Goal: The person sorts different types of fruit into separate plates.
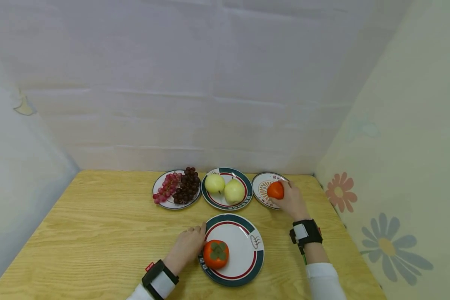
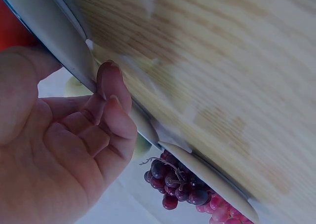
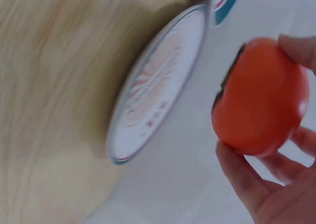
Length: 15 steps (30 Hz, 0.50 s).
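Note:
My right hand (image 1: 291, 202) grips an orange persimmon (image 1: 276, 190) over the small patterned plate (image 1: 261, 186) at the back right. In the right wrist view, fingers and thumb wrap the persimmon (image 3: 261, 95), its dark leafy calyx facing the small plate (image 3: 155, 81). My left hand (image 1: 189, 243) pinches the left rim of the large green-rimmed plate (image 1: 243, 254) at the front. The left wrist view has the thumb over that rim and curled fingers against the plate's underside (image 2: 59, 31). Another persimmon (image 1: 216, 254) sits on the large plate's left side, calyx up, beside my left hand.
At the back left, a plate (image 1: 158, 183) bears pink grapes (image 1: 168, 186) and dark grapes (image 1: 187, 186). Two yellow-green pears (image 1: 234, 191) lie on the green-rimmed plate (image 1: 243, 177) at the back middle. A white wall covering (image 1: 210, 104) stands behind the wooden table (image 1: 97, 233).

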Each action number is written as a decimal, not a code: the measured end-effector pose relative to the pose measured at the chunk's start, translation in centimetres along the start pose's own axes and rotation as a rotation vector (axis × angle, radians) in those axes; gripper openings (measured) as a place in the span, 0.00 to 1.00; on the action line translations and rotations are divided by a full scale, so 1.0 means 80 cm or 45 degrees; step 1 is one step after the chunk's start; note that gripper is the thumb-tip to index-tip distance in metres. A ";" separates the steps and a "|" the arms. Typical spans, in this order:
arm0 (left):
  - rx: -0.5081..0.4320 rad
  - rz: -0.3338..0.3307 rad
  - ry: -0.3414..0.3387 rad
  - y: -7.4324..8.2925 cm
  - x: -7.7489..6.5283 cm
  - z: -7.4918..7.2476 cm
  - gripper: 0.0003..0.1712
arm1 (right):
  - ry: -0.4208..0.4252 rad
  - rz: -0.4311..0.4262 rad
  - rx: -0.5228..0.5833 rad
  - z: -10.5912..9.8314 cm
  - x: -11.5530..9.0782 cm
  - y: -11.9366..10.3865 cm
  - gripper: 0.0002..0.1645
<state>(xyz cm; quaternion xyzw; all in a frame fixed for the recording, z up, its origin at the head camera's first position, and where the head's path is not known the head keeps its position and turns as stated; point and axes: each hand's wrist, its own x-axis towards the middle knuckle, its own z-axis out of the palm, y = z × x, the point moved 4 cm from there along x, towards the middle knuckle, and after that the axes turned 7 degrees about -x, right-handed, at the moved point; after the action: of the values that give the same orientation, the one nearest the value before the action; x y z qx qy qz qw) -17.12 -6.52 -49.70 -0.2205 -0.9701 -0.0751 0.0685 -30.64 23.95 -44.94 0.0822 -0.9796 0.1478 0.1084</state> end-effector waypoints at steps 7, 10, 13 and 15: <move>0.022 0.009 0.045 0.000 0.000 -0.002 0.28 | -0.074 0.183 0.008 0.025 0.030 0.053 0.45; 0.020 0.016 0.040 0.001 0.000 -0.002 0.27 | -0.108 0.223 -0.013 0.033 0.034 0.064 0.46; 0.006 0.013 0.011 0.001 0.001 -0.002 0.27 | -0.133 0.242 -0.044 0.039 0.036 0.070 0.47; -0.004 0.005 -0.017 0.001 0.001 -0.002 0.27 | -0.159 0.244 -0.075 0.043 0.037 0.074 0.47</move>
<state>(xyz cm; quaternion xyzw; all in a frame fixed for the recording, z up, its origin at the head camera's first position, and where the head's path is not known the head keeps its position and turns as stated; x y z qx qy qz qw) -17.19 -6.45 -49.55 -0.2230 -0.9700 -0.0749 0.0620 -35.25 28.08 -49.10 -0.0061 -0.9917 0.1234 0.0348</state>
